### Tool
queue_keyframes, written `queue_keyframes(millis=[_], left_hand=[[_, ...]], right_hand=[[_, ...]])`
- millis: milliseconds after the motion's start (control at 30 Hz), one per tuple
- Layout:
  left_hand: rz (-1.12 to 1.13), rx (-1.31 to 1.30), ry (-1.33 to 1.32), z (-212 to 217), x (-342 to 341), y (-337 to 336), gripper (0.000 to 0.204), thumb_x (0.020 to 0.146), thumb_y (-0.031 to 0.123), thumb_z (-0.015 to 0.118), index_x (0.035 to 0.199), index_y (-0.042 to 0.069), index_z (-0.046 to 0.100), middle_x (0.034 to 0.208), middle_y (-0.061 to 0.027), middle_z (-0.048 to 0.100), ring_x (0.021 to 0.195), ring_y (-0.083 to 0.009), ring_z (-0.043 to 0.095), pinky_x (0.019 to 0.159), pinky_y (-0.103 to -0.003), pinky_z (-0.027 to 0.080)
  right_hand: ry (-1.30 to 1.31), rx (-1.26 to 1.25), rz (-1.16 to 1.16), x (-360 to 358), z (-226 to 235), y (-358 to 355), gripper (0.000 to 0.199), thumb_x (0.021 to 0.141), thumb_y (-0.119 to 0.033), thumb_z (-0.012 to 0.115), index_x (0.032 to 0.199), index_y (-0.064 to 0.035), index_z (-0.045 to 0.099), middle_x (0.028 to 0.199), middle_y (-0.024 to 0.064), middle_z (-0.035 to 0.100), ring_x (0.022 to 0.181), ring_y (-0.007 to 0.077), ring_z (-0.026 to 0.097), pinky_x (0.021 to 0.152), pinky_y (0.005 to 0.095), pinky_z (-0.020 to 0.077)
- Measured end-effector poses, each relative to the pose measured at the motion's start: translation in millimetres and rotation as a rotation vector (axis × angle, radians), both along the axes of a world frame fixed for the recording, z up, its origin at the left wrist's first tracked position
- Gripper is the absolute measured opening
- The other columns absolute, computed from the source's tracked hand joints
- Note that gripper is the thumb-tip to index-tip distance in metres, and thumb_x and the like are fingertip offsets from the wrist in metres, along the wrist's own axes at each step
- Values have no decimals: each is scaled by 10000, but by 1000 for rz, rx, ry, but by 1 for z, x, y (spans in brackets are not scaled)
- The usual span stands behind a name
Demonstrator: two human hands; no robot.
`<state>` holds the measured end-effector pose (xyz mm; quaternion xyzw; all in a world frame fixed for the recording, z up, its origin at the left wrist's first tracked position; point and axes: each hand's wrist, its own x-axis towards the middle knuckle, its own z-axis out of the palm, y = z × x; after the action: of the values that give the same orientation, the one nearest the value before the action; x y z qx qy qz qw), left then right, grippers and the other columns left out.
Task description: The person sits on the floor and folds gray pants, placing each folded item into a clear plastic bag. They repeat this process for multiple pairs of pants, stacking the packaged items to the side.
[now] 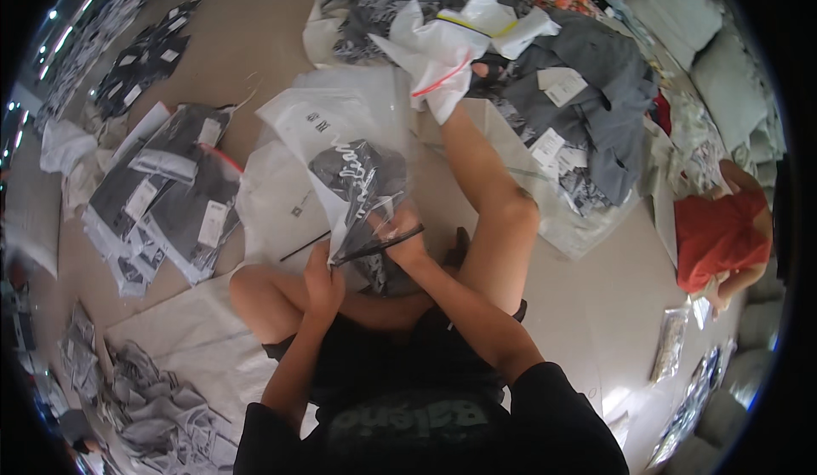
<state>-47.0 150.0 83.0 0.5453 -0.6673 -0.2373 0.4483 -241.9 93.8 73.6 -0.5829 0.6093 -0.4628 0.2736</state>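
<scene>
Over my lap I hold a clear plastic garment bag (pixel 294 122) with white lettering and a dark edge strip. A dark grey folded garment (pixel 340 168) shows inside it. My left hand (pixel 323 279) is closed, pinching the bag's corner at one end of the dark strip. My right hand (pixel 402 230) is closed at the strip's other end, its fingers partly behind the plastic. Below the bag, between my legs, lies a dark patterned piece (pixel 372 271), mostly hidden.
Bagged grey garments (pixel 183 190) with white tags lie to the left. A pile of loose grey clothes (pixel 587 92) with tags is at the far right, white plastic bags (pixel 434 41) beside it. A person in red (pixel 722 237) sits at the right. Crumpled grey clothing (pixel 166 411) lies near left.
</scene>
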Motion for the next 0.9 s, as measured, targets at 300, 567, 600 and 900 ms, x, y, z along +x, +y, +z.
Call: queue_keyframes(millis=[300,567,600,900], left_hand=[[-178,538,383,-73,7,44,492,801,-105,670,1287,-38,642,1142,-132,750,1049,-218,700,912,-359,549],[94,342,-133,-12,-14,26,512,819,17,709,1282,30,490,769,-206,689,712,-417,701,666,-500,556],[52,276,-194,-12,-11,29,543,816,53,731,1292,46,470,727,-208,678,687,-454,687,649,-539,544],[37,277,-525,-21,6,-34,459,881,235,757,1141,15,450,830,-201,718,721,-423,718,648,-517,568]], right_hand=[[-260,308,114,4,-13,-21,546,946,-366,775,1182,103,624,1146,184,716,929,291,710,817,412,561],[474,124,-68,17,-34,-52,850,946,-510,688,1441,147,470,1291,324,641,1153,457,667,952,487,569],[508,-43,-108,20,-38,-59,870,945,-511,688,1466,143,450,1293,320,643,1143,456,673,943,479,575],[420,-243,104,28,1,-88,1061,920,-570,717,1626,53,229,1533,390,408,1286,547,550,1038,552,510]])
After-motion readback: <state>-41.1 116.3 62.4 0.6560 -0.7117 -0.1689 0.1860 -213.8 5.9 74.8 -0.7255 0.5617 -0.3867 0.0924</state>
